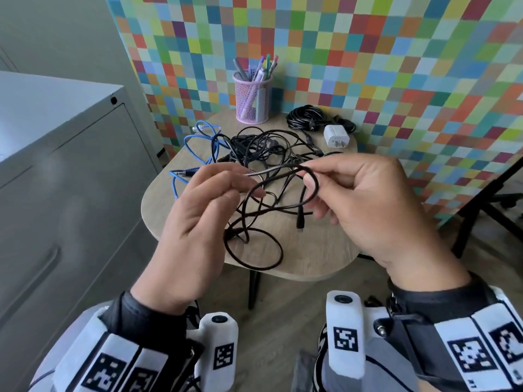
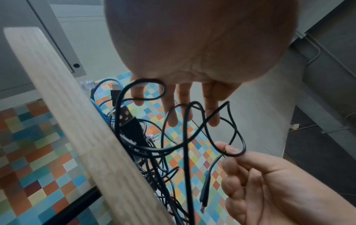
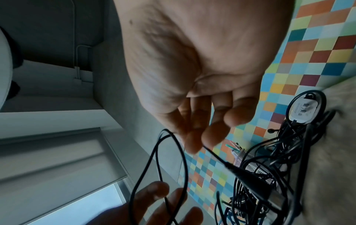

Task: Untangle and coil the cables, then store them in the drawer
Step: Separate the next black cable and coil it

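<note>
Black cable (image 1: 271, 193) hangs in loops between your two hands, above the near part of the wooden table (image 1: 311, 256). Your right hand (image 1: 373, 199) pinches its loop between thumb and forefinger. Your left hand (image 1: 198, 222) pinches the same cable a little apart, with the other fingers loosely bent. One lower loop lies on the table. Behind it, the tangle of black cables (image 1: 266, 148) touches a blue cable (image 1: 198, 142).
</note>
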Motion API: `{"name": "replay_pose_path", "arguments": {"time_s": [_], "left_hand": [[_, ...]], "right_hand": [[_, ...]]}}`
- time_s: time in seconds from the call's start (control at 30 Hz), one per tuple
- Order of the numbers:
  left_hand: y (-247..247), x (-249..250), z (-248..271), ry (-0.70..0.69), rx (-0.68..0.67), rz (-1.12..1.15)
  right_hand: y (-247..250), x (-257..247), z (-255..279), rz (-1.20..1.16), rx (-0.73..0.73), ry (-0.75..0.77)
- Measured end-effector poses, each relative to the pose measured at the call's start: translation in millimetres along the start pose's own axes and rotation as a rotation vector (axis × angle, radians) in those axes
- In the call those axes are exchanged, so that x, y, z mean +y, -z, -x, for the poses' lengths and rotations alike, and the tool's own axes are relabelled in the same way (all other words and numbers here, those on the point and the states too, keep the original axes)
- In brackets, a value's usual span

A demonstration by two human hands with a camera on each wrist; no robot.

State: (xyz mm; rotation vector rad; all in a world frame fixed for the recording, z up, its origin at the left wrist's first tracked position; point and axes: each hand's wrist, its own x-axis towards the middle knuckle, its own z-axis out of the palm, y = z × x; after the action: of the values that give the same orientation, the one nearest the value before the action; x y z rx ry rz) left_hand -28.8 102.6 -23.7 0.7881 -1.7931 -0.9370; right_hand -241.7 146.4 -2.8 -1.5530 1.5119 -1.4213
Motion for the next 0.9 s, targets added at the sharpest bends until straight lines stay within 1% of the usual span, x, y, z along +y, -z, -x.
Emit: {"name": "replay_pose_path", "arguments": {"time_s": [0.07, 0.13, 0.2, 0.27, 0.33, 0.4, 0.43, 0.5, 0.57, 0.63, 0.73, 0.8, 0.9], "left_hand": [[0.3, 4.6, 1.7, -0.012, -0.025, 0.029], [0.2, 7.4, 2.5, -0.014, -0.039, -0.050], [-0.3, 6.1, 1.2, 0.015, -0.014, -0.149], [-0.7, 3.6, -0.2, 0.011, 0.027, -0.218], [-0.4, 2.3, -1.7, 0.005, 0.068, -0.246], [0.6, -0.1, -2.8, 0.012, 0.099, -0.213], [1.5, -1.6, -3.1, 0.009, 0.112, -0.180], [5.2, -4.1, -3.8, -0.037, 0.156, -0.157], [11.3, -6.9, -5.0, -0.083, 0.207, -0.152], [16.2, -6.8, -6.1, -0.073, 0.222, -0.125], [15.3, -4.0, -5.1, -0.043, 0.177, -0.134], [10.0, 0.2, -3.3, -0.038, 0.122, -0.151], [5.9, 6.0, -1.6, -0.025, 0.037, -0.161]], "right_hand": [[-2.4, -2.0, 0.1, -0.055, -0.022, -0.048], [-3.6, -2.0, 0.6, -0.077, -0.039, -0.089], [-3.2, -1.6, 1.0, -0.101, -0.052, -0.101], [-0.7, -2.7, 1.8, -0.195, -0.110, -0.102], [2.1, -5.6, 2.9, -0.265, -0.208, -0.095], [2.4, -6.7, 4.0, -0.237, -0.251, -0.057], [1.1, -5.1, 3.8, -0.211, -0.226, -0.036], [0.1, 1.0, 1.4, -0.191, -0.110, -0.013], [4.4, 6.7, -0.6, -0.231, -0.012, -0.009], [11.1, 5.4, -1.6, -0.300, -0.014, 0.009], [12.0, -1.1, 0.4, -0.275, -0.107, 0.056], [3.2, -4.4, 2.8, -0.196, -0.129, 0.079], [-14.4, -1.9, 4.9, -0.001, -0.070, 0.136]]}}
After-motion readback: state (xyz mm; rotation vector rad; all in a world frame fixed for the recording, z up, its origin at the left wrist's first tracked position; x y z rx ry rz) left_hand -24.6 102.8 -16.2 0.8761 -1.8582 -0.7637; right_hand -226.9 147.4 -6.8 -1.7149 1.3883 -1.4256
